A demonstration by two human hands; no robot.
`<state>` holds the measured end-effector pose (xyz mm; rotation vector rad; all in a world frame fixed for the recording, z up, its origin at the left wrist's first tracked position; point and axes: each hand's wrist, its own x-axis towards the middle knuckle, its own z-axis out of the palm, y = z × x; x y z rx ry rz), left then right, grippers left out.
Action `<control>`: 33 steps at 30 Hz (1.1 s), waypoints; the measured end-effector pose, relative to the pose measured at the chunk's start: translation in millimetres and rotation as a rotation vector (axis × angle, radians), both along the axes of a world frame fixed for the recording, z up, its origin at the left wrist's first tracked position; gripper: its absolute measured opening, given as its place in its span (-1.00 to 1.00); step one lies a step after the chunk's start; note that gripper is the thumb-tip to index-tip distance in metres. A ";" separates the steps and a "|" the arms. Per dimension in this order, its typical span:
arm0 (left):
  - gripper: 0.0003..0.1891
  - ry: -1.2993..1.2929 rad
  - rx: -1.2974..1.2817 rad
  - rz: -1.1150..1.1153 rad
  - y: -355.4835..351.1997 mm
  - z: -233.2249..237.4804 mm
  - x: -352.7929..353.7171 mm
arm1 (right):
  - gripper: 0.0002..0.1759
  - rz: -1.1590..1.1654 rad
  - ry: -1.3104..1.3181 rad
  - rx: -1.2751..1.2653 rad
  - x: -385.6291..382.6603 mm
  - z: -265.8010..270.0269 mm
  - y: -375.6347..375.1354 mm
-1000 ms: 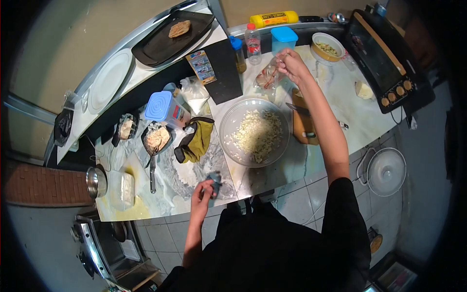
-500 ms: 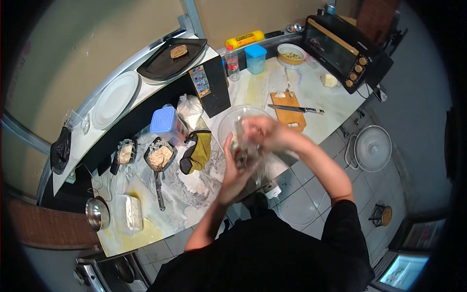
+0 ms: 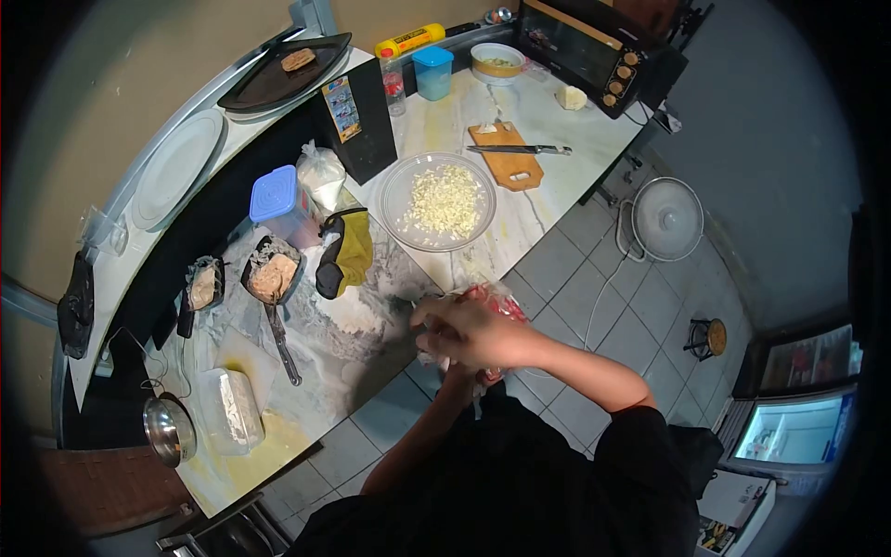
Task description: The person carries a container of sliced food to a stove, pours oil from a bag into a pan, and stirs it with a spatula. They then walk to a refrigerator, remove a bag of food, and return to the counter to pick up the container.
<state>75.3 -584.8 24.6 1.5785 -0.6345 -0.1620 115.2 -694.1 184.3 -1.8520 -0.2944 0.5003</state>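
My right hand is smeared by motion over the table's front edge, close to my body. Beneath it is my left hand, mostly hidden, around a crinkled red-and-white plastic bag. What is inside the bag cannot be made out. Just beyond my hands, a round clear glass plate carries a heap of small chopped pale-yellow pieces. Behind it to the right lies a wooden cutting board, with a knife across it.
Left of the plate are an olive-and-black cloth, a blue-lidded tub, a pan of pale food and scattered flour. A toaster oven stands at the back right. A white lidded pot is beyond the table's right edge.
Both hands have moved from over the glass plate back toward my body, uncovering the chopped pieces. The red-and-white bag now shows at my hands. The view has shifted.
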 end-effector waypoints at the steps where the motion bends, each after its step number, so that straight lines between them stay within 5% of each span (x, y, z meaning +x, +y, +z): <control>1: -0.73 0.064 -0.088 -0.012 -2.5 2.6 -4.2 | -0.79 0.030 -0.153 -0.047 -8.3 10.2 -0.3; 3: -0.71 0.187 -0.265 -0.038 -11.5 10.7 -9.8 | -0.71 0.017 -0.470 -0.114 -25.8 21.7 -7.8; 8: -0.66 0.448 -0.557 -0.198 -48.6 37.5 -19.0 | -0.62 -0.198 -0.563 -0.171 -78.7 62.2 -85.7; 11: -0.55 0.985 -0.505 -0.318 -77.7 28.6 -21.2 | -0.53 -0.447 -0.549 -0.337 -136.5 41.8 -138.0; 16: -0.55 1.044 -0.336 -0.285 -185.2 63.5 -73.9 | -0.34 -0.760 -0.368 -0.255 -255.7 -10.2 -209.2; 21: -0.44 0.991 -0.312 -0.670 -306.7 49.8 -162.9 | -0.34 -0.928 -0.380 -0.131 -355.1 -53.9 -304.6; 29: -0.49 1.230 -0.064 -0.894 -506.2 25.2 -299.6 | -0.40 -1.259 -0.451 -0.738 -505.5 -53.9 -448.9; 33: -0.51 1.235 0.075 -0.946 -585.6 58.7 -350.2 | -0.36 -1.344 -0.387 -0.860 -550.1 -41.6 -496.4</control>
